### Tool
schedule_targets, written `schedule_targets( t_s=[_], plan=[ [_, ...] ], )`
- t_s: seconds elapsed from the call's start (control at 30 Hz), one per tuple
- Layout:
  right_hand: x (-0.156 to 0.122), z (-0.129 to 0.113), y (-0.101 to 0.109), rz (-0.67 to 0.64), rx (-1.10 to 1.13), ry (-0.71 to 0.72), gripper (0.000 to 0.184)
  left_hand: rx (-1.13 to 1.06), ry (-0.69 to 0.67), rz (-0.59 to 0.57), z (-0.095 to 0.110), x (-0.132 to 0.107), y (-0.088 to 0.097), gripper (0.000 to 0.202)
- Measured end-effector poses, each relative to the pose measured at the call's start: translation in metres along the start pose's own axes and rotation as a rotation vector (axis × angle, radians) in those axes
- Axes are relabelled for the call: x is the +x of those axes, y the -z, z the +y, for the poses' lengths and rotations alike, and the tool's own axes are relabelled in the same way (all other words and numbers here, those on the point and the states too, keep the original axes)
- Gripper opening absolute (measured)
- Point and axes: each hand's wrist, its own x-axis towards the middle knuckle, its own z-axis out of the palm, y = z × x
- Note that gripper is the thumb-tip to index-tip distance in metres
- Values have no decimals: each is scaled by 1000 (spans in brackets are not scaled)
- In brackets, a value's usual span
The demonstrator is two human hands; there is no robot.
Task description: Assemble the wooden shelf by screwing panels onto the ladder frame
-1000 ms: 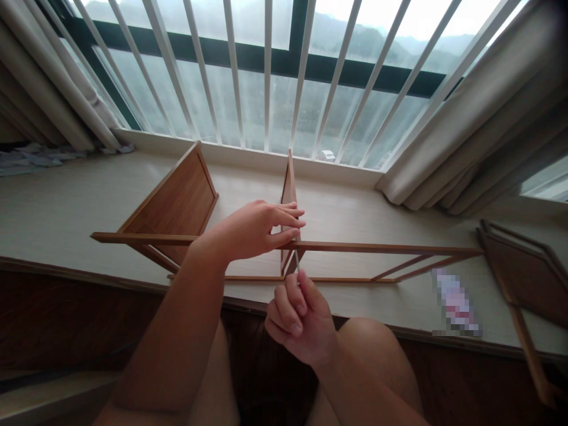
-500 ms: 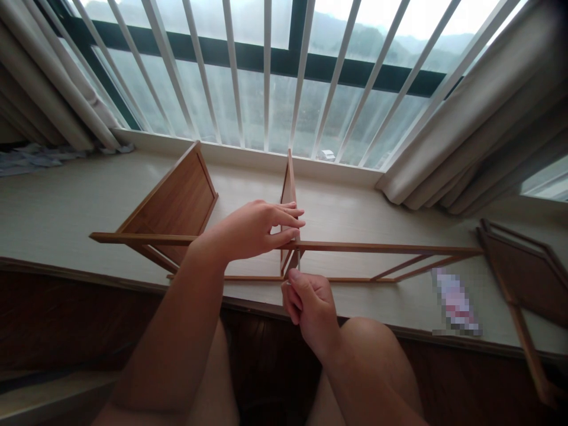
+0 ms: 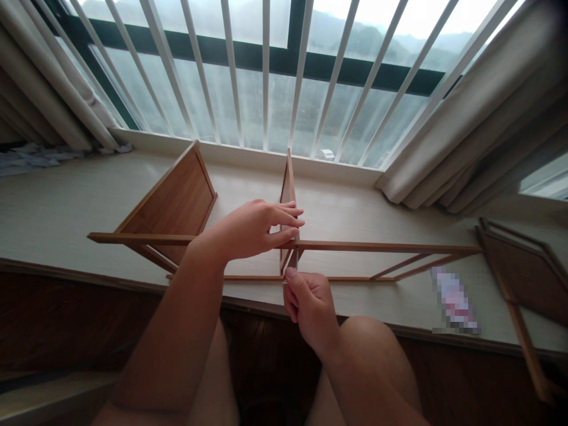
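A wooden frame (image 3: 377, 245) with long rails stands on the pale ledge, with a left panel (image 3: 171, 189) and a narrow middle panel (image 3: 287, 183) reaching back from it. My left hand (image 3: 261, 228) rests over the junction of the middle panel and the upper rail, its fingers stretched and apart. Below it, my right hand (image 3: 310, 296) is closed on a thin metal hex key (image 3: 297, 258), which points up towards the underside of that joint. The key's tip and the fastener are too small to make out, and my left hand covers part of the joint.
Another dark wooden piece (image 3: 523, 266) leans at the right end of the ledge (image 3: 66, 207). A blurred pinkish packet (image 3: 457, 299) lies near it. White window bars (image 3: 266, 89) and curtains (image 3: 470, 118) border the back. My knees are below the front edge.
My right hand has shifted very slightly, and the hex key in it has turned or tilted a little. The left hand keeps its place on the frame.
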Motion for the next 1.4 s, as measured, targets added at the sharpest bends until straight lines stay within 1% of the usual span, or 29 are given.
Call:
schedule_targets(
  t_s=[0.1, 0.2, 0.3, 0.37, 0.43, 0.5, 0.57, 0.63, 0.7, 0.77, 0.87, 0.97, 1.03, 1.1, 1.17, 1.23, 1.27, 1.33, 1.4],
  plan=[
    [0, -2, 2, 24, -52, 4, 57, 9, 4, -4, 0, 0, 0, 29],
    [1, -5, 5, 18, -63, -20, 56, 18, 6, -11, 1, 0, 1, 29],
    [3, -7, 6, -41, 36, -54, 56, 25, 4, -13, 0, 0, 1, 30],
    [3, -7, 5, -129, 208, -62, 55, 28, 2, -9, 0, 0, 0, 30],
    [2, -6, 2, -248, 450, -91, 52, 24, 3, -1, -1, 0, 0, 30],
    [0, -4, 0, -370, 698, -158, 50, 15, 5, 6, -1, 0, 0, 29],
    [-2, -3, -2, -464, 895, -216, 49, 7, 3, 7, -1, -1, 0, 29],
    [-3, -2, -4, -522, 1030, -231, 50, 4, -1, 8, -1, -1, 0, 29],
    [-4, -1, -5, -543, 1088, -231, 51, 8, -5, 5, -1, -1, 1, 30],
    [-4, 0, -5, -526, 1055, -247, 52, 17, -8, 2, -1, -1, 1, 30],
    [-5, 3, -6, -470, 937, -250, 54, 27, -13, 3, -1, -1, 0, 30],
    [-7, 5, -8, -468, 842, -207, 56, 24, -13, 6, -2, -1, 0, 29],
    [-8, 6, -9, -439, 733, -153, 55, 14, -8, 9, -2, -1, 0, 29],
    [-8, 6, -8, -342, 548, -70, 54, 0, -6, 9, -1, -1, 1, 29],
    [-7, 7, -5, -206, 313, 3, 55, -14, -4, 7, -1, -1, 1, 28],
    [-5, 8, -1, -85, 110, 45, 58, -25, -1, 8, -1, -1, 1, 28],
    [-4, 7, 1, -46, 38, 58, 59, -26, 1, 8, 0, -1, 1, 28],
    [-3, 6, 4, -14, -44, 71, 60, -19, 5, 6, 0, -1, 1, 28],
    [-1, 4, 5, -17, -71, 66, 61, -10, 5, 5, 0, 0, 1, 28]
  ],
)
